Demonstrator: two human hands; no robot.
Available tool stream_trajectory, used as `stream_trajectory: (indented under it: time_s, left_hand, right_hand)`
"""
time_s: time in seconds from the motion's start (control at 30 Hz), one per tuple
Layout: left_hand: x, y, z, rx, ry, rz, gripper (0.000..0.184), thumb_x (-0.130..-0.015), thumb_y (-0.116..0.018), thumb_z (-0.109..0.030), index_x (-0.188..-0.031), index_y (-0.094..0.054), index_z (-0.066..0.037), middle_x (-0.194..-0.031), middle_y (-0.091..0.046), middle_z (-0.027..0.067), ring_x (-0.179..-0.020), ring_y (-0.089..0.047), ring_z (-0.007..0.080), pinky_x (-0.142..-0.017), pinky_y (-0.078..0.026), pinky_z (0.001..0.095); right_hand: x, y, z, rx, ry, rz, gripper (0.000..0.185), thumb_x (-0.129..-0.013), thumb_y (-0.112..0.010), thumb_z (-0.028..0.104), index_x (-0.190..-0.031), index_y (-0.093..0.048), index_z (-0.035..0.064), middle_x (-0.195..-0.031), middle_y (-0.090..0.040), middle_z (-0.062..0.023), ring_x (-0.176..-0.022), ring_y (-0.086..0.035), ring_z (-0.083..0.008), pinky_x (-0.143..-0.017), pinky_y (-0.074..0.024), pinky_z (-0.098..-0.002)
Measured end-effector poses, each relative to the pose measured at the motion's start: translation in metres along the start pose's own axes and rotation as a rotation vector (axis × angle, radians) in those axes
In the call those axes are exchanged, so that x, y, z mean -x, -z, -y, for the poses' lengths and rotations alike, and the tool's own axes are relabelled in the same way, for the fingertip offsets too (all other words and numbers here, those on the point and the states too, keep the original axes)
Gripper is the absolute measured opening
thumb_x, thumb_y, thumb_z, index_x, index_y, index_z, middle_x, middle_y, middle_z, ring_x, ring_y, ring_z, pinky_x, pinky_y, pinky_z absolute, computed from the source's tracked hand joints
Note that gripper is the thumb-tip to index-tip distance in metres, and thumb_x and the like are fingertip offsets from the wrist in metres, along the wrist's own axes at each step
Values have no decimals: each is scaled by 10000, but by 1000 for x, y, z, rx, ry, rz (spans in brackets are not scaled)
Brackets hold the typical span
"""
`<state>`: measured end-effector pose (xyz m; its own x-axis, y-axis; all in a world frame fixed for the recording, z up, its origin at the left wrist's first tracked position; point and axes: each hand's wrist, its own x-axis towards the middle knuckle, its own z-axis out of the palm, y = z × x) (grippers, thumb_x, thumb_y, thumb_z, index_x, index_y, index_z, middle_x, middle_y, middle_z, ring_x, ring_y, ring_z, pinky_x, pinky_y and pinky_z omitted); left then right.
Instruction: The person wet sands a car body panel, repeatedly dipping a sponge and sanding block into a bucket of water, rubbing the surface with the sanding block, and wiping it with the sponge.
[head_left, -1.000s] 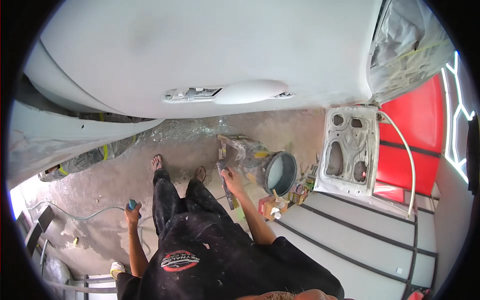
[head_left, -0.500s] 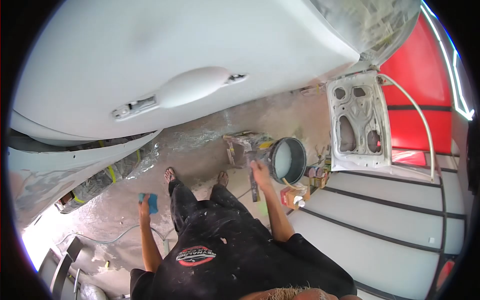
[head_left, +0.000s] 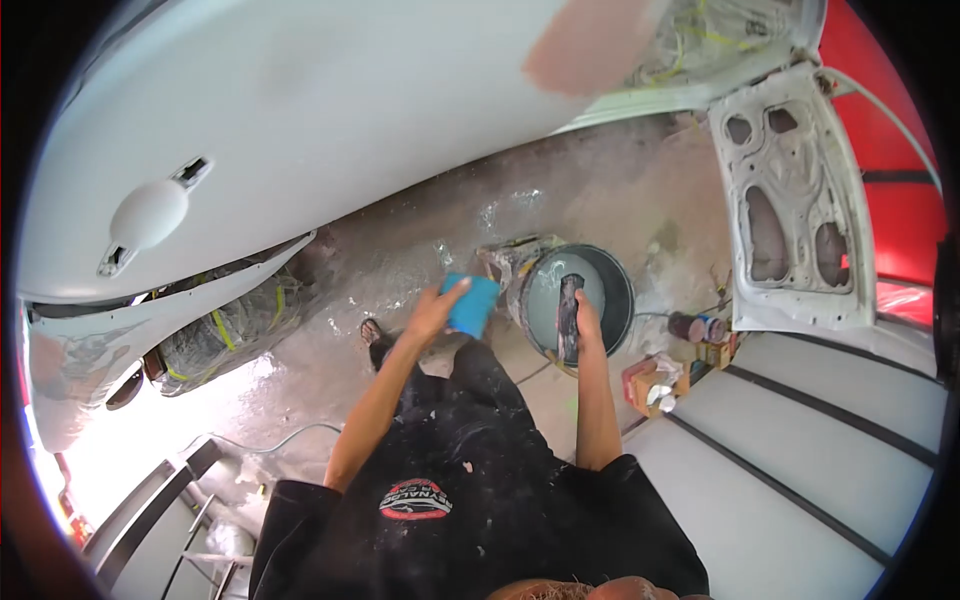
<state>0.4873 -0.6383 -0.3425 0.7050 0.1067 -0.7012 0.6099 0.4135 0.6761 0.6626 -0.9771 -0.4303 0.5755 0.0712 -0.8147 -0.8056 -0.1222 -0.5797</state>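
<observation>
Two arms [head_left: 378, 405] extended forward, left hand [head_left: 430, 314] pinching blue pad [head_left: 474, 306], right hand [head_left: 588, 322] gripping dark block [head_left: 568, 322]

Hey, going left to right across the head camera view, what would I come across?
White door handle, left hand, blue pad, dark block held in the right hand, cardboard box, metal panel with cutouts.
</observation>
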Motion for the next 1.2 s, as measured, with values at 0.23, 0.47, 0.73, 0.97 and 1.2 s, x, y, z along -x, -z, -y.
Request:
stream_trajectory:
  time_s: [0.23, 0.47, 0.73, 0.97, 1.2]
  left_hand:
    - [-100, -177, -10, -979, -321, 103, 882, -875, -729, -560, -1454, -506, 67, -1151, -731, 247, -1042, -732, 395, -930, -562, 477]
    - [-210, -232, 56, -1443, -189, 168, 561, -861, -714, -182, -1369, -584, 17, -1146, -755, 196, -1067, -743, 376, -899, -591, 468]
    - [-276, -236, 125, -1575, -33, 153, 245, -878, -667, -124, -1080, -788, -58, -1116, -760, 175, -1083, -739, 352, -930, -575, 488]
    - [-261, -224, 167, -1616, -124, 130, 296, -906, -644, -296, -1041, -815, -96, -1047, -776, 144, -1057, -730, 331, -869, -544, 548]
    - [-204, -226, 97, -1287, -113, 153, 338, -689, -800, -299, -900, -809, -35, -936, -782, 174, -928, -766, 335, -825, -583, 472]
  right_hand:
    - [-40, 18, 9, -298, -179, -72, 423, -1050, -588, 392, -1166, -662, -8, -972, -713, -148, -744, -703, -258, -639, -582, -401]
    - [-153, 51, -73, 99, -182, -159, 331, -1000, -630, 228, -1132, -682, -71, -1037, -717, -177, -836, -716, -270, -727, -570, -437]
    - [-225, 63, -159, 1130, 39, -175, 425, -1012, -544, 336, -1014, -710, -55, -956, -716, -215, -825, -710, -305, -759, -548, -446]
    - [-239, 78, -166, 1188, 93, 20, 495, -1024, -521, 398, -1075, -700, -62, -991, -721, -221, -898, -708, -331, -844, -533, -467]
    - [-236, 88, -105, 509, -40, 15, 569, -1036, -499, 459, -1135, -689, -68, -1026, -727, -226, -972, -707, -357, -928, -517, -488]
